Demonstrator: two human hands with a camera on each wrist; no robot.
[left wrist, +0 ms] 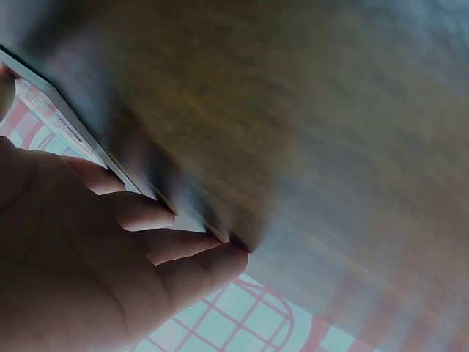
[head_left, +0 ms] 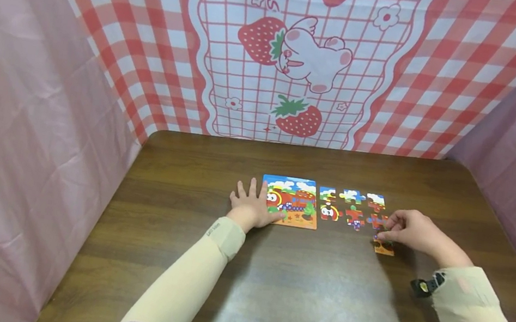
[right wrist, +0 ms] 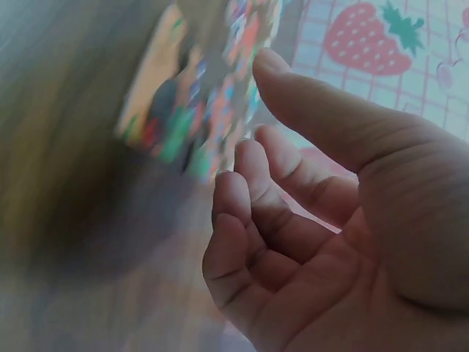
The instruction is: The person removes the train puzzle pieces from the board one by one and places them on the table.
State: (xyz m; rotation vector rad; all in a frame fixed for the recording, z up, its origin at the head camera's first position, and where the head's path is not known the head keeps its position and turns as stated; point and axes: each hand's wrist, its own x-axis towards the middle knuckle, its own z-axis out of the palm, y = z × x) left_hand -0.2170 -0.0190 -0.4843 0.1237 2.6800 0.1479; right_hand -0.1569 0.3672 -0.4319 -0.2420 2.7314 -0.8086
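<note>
My left hand (head_left: 251, 207) lies with fingers spread at the left edge of a square picture board (head_left: 296, 219) showing a red cartoon train. Its thumb reaches over the board's lower left. From below, the left wrist view shows the left hand's fingers (left wrist: 209, 275) against the table. Over on the right, my right hand (head_left: 413, 232) hovers at the lower right of the loose jigsaw pieces, its fingertips close to an orange-bottomed jigsaw piece (head_left: 384, 250). In the right wrist view, a gap shows between thumb and loosely curled fingers (right wrist: 231, 194), with blurred pieces beyond.
Several more jigsaw pieces, among them a face piece (head_left: 329, 213) and a sky piece (head_left: 352, 196), lie in rows right of the board on the brown wooden table (head_left: 308, 294). A strawberry-patterned cloth (head_left: 274, 114) hangs behind; pink curtains (head_left: 7, 148) flank both sides.
</note>
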